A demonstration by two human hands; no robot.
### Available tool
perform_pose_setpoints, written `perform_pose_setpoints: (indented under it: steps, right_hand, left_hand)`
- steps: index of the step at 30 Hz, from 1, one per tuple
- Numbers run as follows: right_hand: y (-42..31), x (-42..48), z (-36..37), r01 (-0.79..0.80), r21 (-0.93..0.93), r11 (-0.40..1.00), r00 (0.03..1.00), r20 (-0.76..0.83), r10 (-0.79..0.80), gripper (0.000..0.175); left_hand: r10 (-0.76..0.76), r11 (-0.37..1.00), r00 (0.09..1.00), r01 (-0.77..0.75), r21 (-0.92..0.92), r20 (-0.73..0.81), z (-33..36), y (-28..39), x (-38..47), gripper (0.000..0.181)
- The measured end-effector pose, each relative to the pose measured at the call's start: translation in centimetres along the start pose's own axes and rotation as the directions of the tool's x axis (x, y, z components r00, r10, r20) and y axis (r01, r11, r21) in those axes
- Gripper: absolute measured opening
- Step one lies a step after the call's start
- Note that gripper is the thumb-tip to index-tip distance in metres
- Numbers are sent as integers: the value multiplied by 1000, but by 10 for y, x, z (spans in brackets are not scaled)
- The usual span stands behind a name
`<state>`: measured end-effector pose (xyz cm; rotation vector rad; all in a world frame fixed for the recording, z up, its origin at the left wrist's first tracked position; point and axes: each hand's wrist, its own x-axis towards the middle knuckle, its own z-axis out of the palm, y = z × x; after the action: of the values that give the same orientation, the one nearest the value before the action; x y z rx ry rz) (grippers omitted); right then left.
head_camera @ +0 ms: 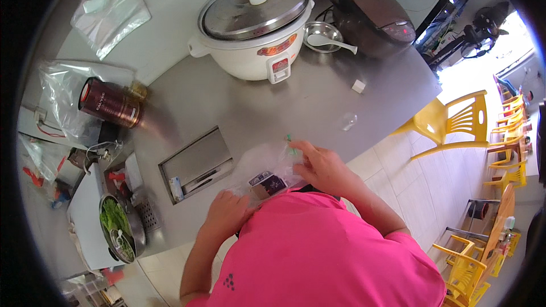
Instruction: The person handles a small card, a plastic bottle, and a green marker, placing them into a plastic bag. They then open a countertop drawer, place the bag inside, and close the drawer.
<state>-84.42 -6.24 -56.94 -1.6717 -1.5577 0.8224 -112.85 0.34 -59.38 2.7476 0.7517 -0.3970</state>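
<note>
A clear plastic bag [260, 157] lies at the near edge of the metal counter, against the pink shirt. Inside or under it shows a small dark printed box [268, 184]. My left hand [230, 209] rests at the bag's left side, its fingertips on or beside the plastic; its grip cannot be made out. My right hand [313, 162] is at the bag's right side with bent fingers, close to a small green strip [291, 145] on the plastic. Whether those fingers pinch the bag is unclear. A recessed tray [200, 157] in the counter, holding a pen and a small packet, is left of the bag.
A large white rice cooker [251, 55] stands behind, with a steel bowl and spoon [323, 36] and a brown cooker [371, 17] to its right. A dark red canister [108, 102] is at left, above a pot of leafy greens [115, 217]. Yellow chair [452, 119] at right.
</note>
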Motion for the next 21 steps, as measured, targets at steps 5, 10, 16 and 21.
perform_pose_setpoints:
  steps: [5,10,16,21]
  right_hand:
    - [5,4,-29,98,-122,988,986,147,-79,17]
    - [-25,14,-41,650,135,748,755,0,-656,16]
    - [-39,43,12,446,602,663,780,102,-617,38]
    - [-28,31,41,174,485,857,872,329,-363,45]
  left_hand:
    - [343,915,897,-251,317,-279,-55,-7,-50,21]
    - [105,990,713,-139,7,-693,-81,13,-54,16]
    - [-365,829,573,-159,-537,-733,-88,36,-8,19]
    - [-141,792,719,-331,-513,-681,-76,42,14,19]
